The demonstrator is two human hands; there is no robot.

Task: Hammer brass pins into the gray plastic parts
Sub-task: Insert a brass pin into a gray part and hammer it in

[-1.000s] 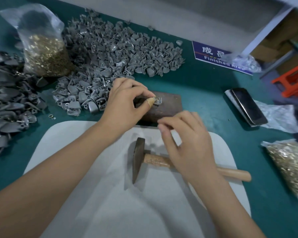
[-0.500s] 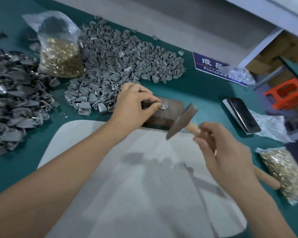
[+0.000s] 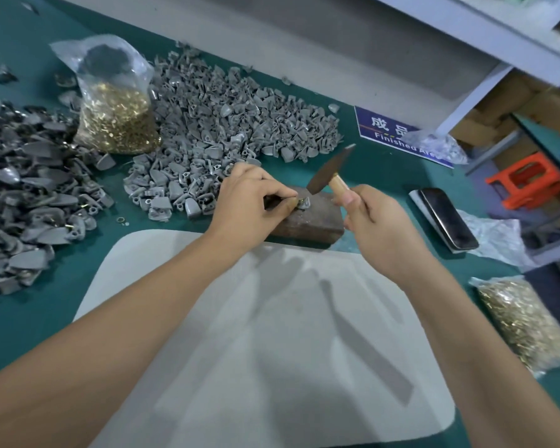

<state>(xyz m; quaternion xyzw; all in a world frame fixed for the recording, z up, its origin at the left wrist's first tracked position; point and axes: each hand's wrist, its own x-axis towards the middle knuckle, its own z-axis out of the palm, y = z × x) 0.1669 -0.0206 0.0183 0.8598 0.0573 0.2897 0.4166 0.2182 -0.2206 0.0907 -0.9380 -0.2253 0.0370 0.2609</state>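
Left hand rests on the near-left edge of the dark metal block, thumb and forefinger pinching one gray plastic part flat on the block's top face; a glint of brass shows at the part, but pin detail is too small to resolve. Right hand is just right of the block, fingers curled round the wooden handle of the hammer. Hammer head is raised and tilted, above and slightly behind the pinched part, not touching it. Tabletop is green. White mat covers the near tabletop under both forearms; the block sits at its far edge. Large pile of light gray parts lies behind and left of the left hand, its nearest pieces just beside the knuckles. Darker gray pile occupies the far left. Clear bag of brass pins stands between the two piles. Second bag of brass pins lies at the right edge, well apart from the right hand. Phone lies right of the block on crumpled plastic. Blue sign lies flat beyond the hammer head. Small brass ring sits loose left of the mat.
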